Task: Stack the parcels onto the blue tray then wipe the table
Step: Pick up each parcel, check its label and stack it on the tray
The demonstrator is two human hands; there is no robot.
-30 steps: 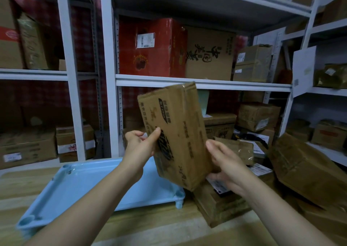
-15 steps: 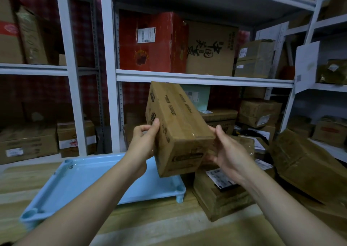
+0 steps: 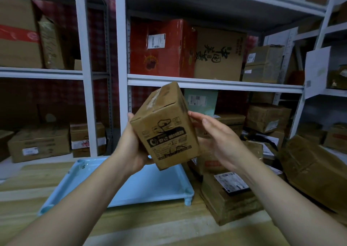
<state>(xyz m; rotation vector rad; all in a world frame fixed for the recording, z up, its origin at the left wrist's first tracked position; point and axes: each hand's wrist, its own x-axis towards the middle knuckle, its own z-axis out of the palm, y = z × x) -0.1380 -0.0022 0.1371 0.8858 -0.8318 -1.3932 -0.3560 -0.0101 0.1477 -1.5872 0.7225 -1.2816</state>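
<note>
I hold a brown cardboard parcel with black print tilted in the air, above the far right part of the blue tray. My left hand grips its left and lower side, with the fingers behind it. My right hand has straight fingers, and the fingertips touch the parcel's right edge. The tray lies on the wooden table and nothing shows in its visible part. A flat parcel with a shipping label lies right of the tray.
A large dented box and more parcels are piled at the table's right. White metal shelving full of cartons stands behind the table, with a red box on the middle shelf.
The parcel has turned in my hands, and its printed end now faces me. My right hand has slid off its underside to the right edge. The view has tilted slightly.
</note>
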